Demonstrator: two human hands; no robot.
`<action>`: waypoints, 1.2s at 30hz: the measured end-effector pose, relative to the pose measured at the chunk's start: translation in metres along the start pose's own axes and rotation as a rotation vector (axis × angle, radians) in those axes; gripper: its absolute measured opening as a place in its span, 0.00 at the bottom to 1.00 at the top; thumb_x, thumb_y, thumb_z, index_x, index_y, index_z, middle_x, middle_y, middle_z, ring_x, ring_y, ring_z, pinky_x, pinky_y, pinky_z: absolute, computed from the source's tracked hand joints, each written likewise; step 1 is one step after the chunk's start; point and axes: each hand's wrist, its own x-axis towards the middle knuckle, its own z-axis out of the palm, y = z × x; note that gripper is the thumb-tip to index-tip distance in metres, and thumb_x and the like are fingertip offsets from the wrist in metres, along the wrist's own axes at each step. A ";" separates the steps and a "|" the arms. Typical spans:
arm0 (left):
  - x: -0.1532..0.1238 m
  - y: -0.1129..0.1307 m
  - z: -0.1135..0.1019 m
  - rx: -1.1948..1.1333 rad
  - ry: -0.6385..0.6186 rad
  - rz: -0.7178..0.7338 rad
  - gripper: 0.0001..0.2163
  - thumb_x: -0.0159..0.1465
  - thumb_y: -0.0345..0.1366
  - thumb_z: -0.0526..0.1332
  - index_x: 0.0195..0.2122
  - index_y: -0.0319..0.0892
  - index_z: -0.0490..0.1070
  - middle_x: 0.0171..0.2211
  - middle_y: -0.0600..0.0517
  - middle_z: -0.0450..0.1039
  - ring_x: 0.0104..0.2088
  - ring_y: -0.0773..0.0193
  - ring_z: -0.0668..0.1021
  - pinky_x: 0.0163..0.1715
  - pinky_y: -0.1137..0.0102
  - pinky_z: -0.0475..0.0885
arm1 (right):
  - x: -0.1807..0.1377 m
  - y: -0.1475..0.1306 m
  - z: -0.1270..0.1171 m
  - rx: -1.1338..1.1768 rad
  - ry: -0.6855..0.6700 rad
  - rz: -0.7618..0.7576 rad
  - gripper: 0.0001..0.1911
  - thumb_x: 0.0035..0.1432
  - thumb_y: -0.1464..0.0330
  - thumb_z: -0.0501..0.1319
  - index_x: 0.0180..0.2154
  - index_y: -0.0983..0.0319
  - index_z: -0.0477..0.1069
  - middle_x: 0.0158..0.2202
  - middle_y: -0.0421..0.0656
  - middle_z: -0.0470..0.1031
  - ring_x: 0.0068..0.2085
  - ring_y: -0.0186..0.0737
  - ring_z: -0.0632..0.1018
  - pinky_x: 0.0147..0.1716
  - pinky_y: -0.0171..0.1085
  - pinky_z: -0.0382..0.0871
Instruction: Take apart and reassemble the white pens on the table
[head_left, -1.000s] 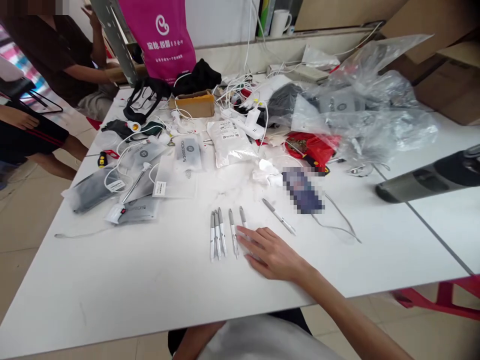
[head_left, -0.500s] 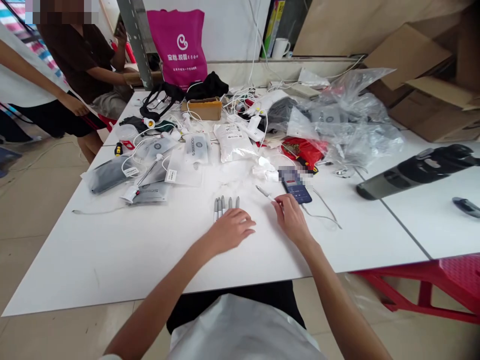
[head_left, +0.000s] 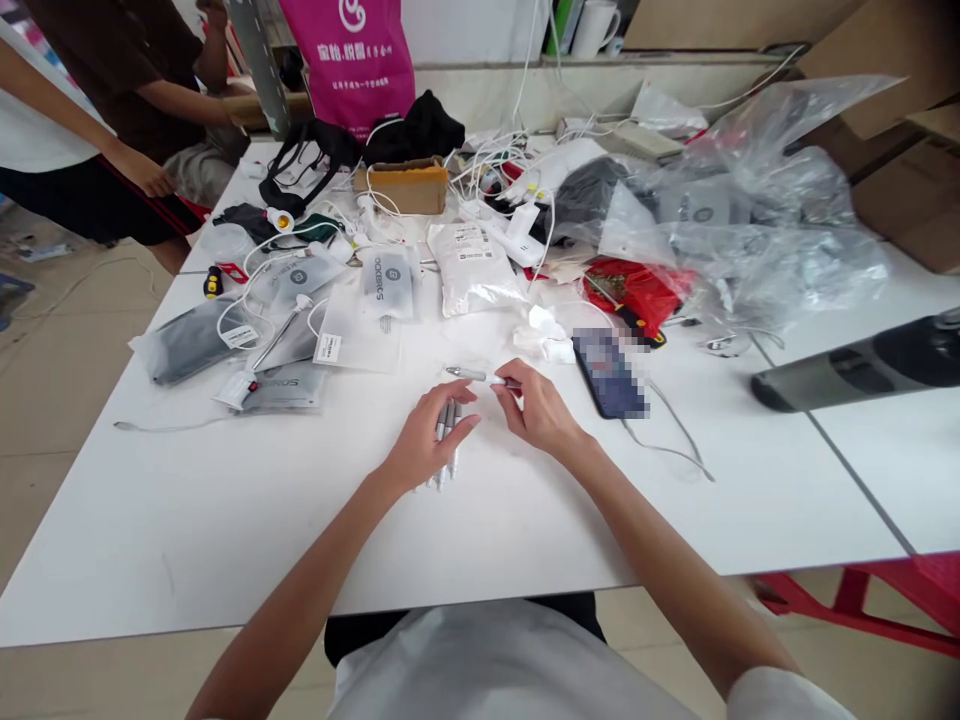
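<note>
My left hand lies over a bunch of several white and grey pens on the white table, fingers curled round them. My right hand pinches one more pen by its end; that pen points left, just above the bunch. The two hands nearly touch at the middle of the table.
A phone with a cable lies right of my right hand. Behind are plastic pouches, white cables, a cardboard box, a pink bag, clear plastic bags and a dark cylinder. Other people stand at the far left.
My right hand picked up the single pen by the phone and carried it left toward the bunch. My left hand came in and closed over the row of pens.
</note>
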 end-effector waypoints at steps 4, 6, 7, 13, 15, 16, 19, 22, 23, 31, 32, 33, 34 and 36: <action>-0.002 -0.006 -0.010 -0.187 0.067 -0.014 0.19 0.75 0.36 0.61 0.66 0.52 0.69 0.58 0.47 0.78 0.55 0.59 0.81 0.53 0.63 0.78 | -0.010 -0.001 0.015 -0.056 -0.164 -0.083 0.04 0.76 0.69 0.55 0.50 0.61 0.66 0.33 0.40 0.74 0.27 0.35 0.71 0.28 0.36 0.62; -0.004 -0.009 -0.012 -0.116 0.044 0.080 0.13 0.75 0.32 0.60 0.58 0.51 0.77 0.52 0.49 0.81 0.51 0.61 0.82 0.50 0.66 0.79 | -0.017 -0.001 0.018 -0.089 -0.180 -0.114 0.05 0.76 0.67 0.57 0.48 0.61 0.68 0.32 0.39 0.74 0.25 0.33 0.68 0.26 0.36 0.60; -0.005 -0.010 -0.013 -0.077 0.054 0.125 0.12 0.75 0.31 0.60 0.55 0.50 0.79 0.49 0.50 0.82 0.48 0.62 0.83 0.47 0.67 0.79 | -0.020 -0.001 0.018 -0.100 -0.180 -0.120 0.05 0.76 0.67 0.57 0.47 0.62 0.69 0.31 0.38 0.74 0.24 0.32 0.68 0.25 0.36 0.59; -0.009 -0.012 -0.009 0.095 0.128 0.176 0.10 0.75 0.30 0.59 0.52 0.47 0.77 0.35 0.53 0.77 0.33 0.67 0.78 0.32 0.70 0.73 | -0.026 0.000 0.022 -0.186 -0.195 -0.139 0.10 0.77 0.64 0.57 0.44 0.62 0.72 0.27 0.36 0.73 0.22 0.31 0.64 0.23 0.37 0.54; -0.009 -0.012 -0.009 0.132 0.119 0.178 0.08 0.76 0.31 0.59 0.51 0.45 0.76 0.34 0.53 0.76 0.32 0.67 0.78 0.32 0.70 0.72 | -0.027 0.000 0.024 -0.214 -0.204 -0.146 0.11 0.77 0.63 0.57 0.43 0.62 0.73 0.27 0.36 0.73 0.22 0.30 0.64 0.23 0.37 0.53; -0.009 -0.012 -0.010 0.152 0.122 0.176 0.07 0.76 0.32 0.59 0.49 0.44 0.76 0.34 0.53 0.76 0.32 0.67 0.77 0.33 0.70 0.72 | -0.028 -0.001 0.025 -0.227 -0.201 -0.152 0.11 0.77 0.63 0.57 0.43 0.62 0.73 0.27 0.37 0.73 0.22 0.30 0.64 0.23 0.37 0.53; -0.008 -0.012 -0.010 0.220 0.165 0.120 0.14 0.78 0.36 0.55 0.35 0.43 0.74 0.27 0.54 0.72 0.27 0.68 0.73 0.29 0.69 0.69 | -0.030 -0.004 0.027 -0.266 -0.191 -0.184 0.12 0.77 0.63 0.57 0.42 0.62 0.74 0.27 0.37 0.73 0.22 0.30 0.64 0.23 0.37 0.52; -0.007 -0.012 -0.013 0.208 0.185 0.036 0.21 0.79 0.40 0.54 0.25 0.43 0.67 0.22 0.55 0.70 0.24 0.68 0.72 0.28 0.69 0.68 | -0.030 -0.005 0.026 -0.285 -0.193 -0.187 0.14 0.77 0.62 0.56 0.41 0.61 0.75 0.27 0.37 0.74 0.22 0.31 0.64 0.24 0.37 0.52; -0.006 -0.012 -0.014 0.207 0.185 0.037 0.20 0.78 0.41 0.56 0.26 0.43 0.69 0.23 0.55 0.72 0.26 0.66 0.74 0.31 0.68 0.70 | -0.030 -0.005 0.025 -0.285 -0.191 -0.171 0.14 0.78 0.62 0.56 0.42 0.61 0.75 0.27 0.37 0.74 0.22 0.31 0.64 0.24 0.37 0.53; -0.003 -0.009 -0.012 0.211 0.218 0.187 0.05 0.74 0.39 0.63 0.46 0.46 0.78 0.40 0.52 0.81 0.37 0.65 0.79 0.40 0.67 0.73 | -0.028 0.007 0.017 -0.262 -0.189 -0.073 0.16 0.78 0.60 0.54 0.44 0.62 0.76 0.29 0.39 0.78 0.24 0.31 0.69 0.26 0.37 0.55; -0.004 -0.009 -0.012 0.229 0.233 0.148 0.07 0.75 0.39 0.62 0.41 0.45 0.77 0.36 0.53 0.80 0.34 0.65 0.78 0.38 0.68 0.72 | -0.027 0.007 0.017 -0.261 -0.195 -0.080 0.17 0.78 0.60 0.54 0.44 0.62 0.77 0.29 0.39 0.78 0.24 0.31 0.69 0.26 0.37 0.55; -0.004 -0.009 -0.013 0.249 0.236 0.107 0.09 0.75 0.40 0.62 0.39 0.44 0.77 0.34 0.54 0.79 0.33 0.66 0.77 0.37 0.68 0.72 | -0.027 0.006 0.017 -0.259 -0.198 -0.083 0.17 0.79 0.60 0.54 0.44 0.62 0.77 0.29 0.39 0.78 0.24 0.31 0.70 0.26 0.37 0.55; -0.004 -0.009 -0.013 0.264 0.228 0.081 0.09 0.75 0.42 0.62 0.39 0.44 0.76 0.34 0.53 0.79 0.33 0.65 0.77 0.37 0.68 0.72 | -0.027 0.005 0.017 -0.255 -0.198 -0.083 0.17 0.79 0.60 0.53 0.45 0.62 0.77 0.29 0.39 0.78 0.25 0.31 0.70 0.26 0.37 0.54; -0.004 -0.010 -0.014 0.276 0.182 0.094 0.09 0.73 0.44 0.64 0.47 0.45 0.76 0.41 0.51 0.80 0.39 0.63 0.79 0.41 0.66 0.73 | -0.026 0.005 0.018 -0.246 -0.198 -0.078 0.17 0.79 0.60 0.53 0.45 0.63 0.76 0.30 0.40 0.79 0.25 0.32 0.71 0.26 0.38 0.54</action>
